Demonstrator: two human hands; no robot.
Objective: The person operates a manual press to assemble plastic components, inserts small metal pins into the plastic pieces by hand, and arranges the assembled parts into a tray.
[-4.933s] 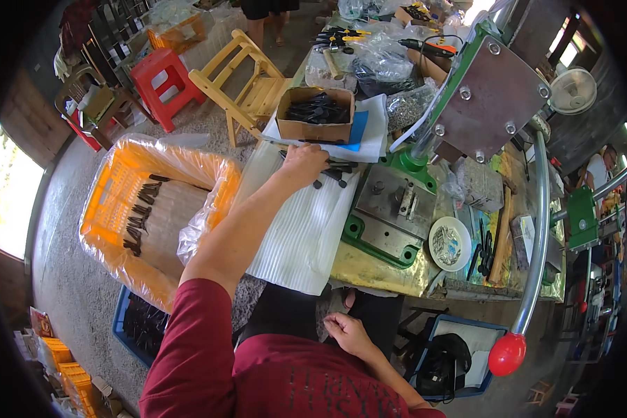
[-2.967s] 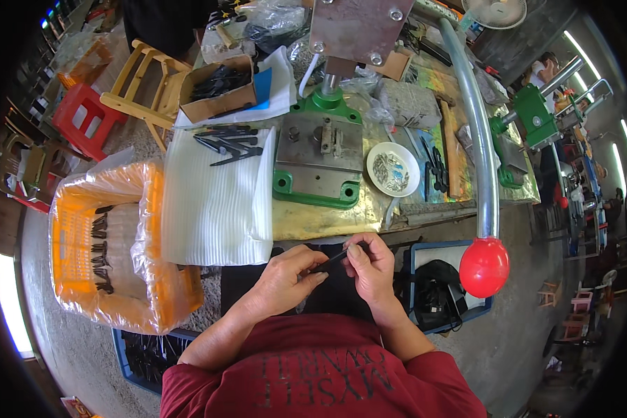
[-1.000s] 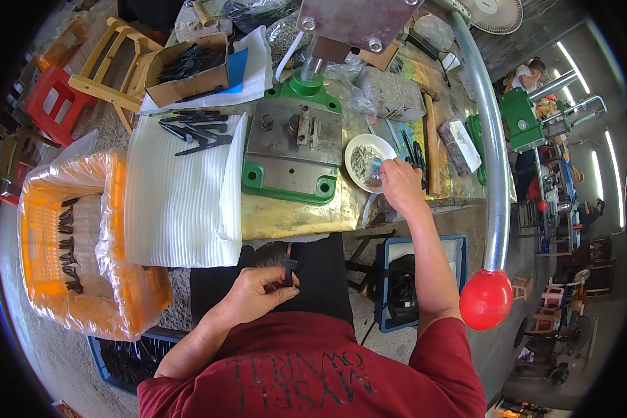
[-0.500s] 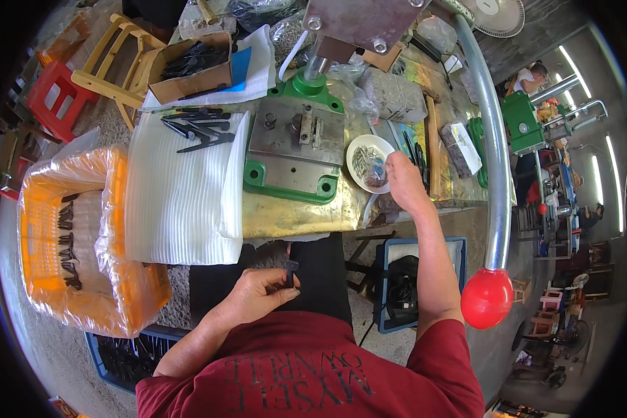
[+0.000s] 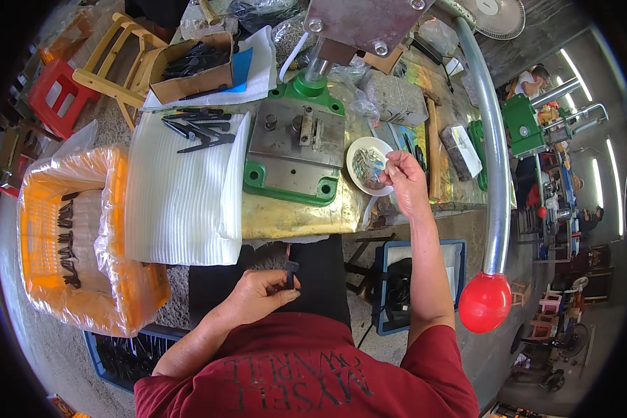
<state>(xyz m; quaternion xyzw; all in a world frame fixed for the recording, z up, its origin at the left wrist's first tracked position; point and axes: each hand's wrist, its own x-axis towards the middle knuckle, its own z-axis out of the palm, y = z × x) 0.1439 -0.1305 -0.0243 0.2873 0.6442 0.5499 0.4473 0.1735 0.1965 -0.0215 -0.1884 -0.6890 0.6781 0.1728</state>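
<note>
My left hand (image 5: 255,295) is above my lap, thumb and fingers closed on a small black T-shaped part (image 5: 292,274). My right hand (image 5: 409,187) hovers at the right rim of a white bowl (image 5: 351,174). Its thumb and fingers are pinched together; whatever is between them is too small to make out. Small silvery metal pieces (image 5: 364,166) and something bluish lie in the bowl. Just left of it stands a hand press with a green base and steel plate (image 5: 283,150). Black plier-shaped parts (image 5: 205,132) rest on white foam sheeting (image 5: 181,188).
The press's long lever with a red ball knob (image 5: 485,302) hangs on my right. An orange plastic-lined basket (image 5: 38,244) with black parts stands left. Blue crates (image 5: 383,279) sit below the bench. A cardboard box (image 5: 191,87) of black parts lies behind the foam.
My right hand has lifted slightly and drawn back from the bowl's contents, fingers now pinched and turned into view. My left hand and its black part stay in place.
</note>
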